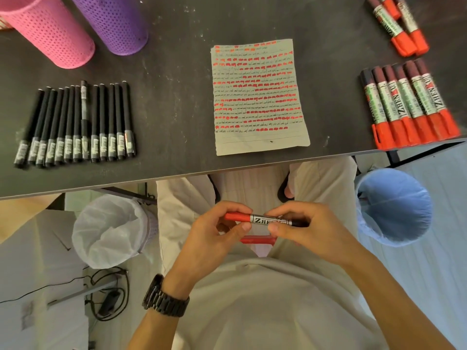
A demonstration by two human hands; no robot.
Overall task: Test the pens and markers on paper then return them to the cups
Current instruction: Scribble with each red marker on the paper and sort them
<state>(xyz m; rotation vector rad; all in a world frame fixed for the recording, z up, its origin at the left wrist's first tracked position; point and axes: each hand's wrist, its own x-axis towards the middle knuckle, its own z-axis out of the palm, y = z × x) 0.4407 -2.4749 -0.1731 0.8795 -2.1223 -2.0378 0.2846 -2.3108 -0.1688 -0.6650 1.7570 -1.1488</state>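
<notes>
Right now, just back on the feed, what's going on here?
A person holds one red marker in both hands, left hand on the red end, right hand on the dark end, below the table edge. The paper is nearly full of test marks. Black pens and red markers lie in rows, not yet in the cups.

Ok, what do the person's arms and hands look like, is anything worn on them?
No sleeves, gloves or rings show on either arm. The left hand has a chunky black link-bracelet wristwatch at its wrist; the right hand wears nothing.
</notes>
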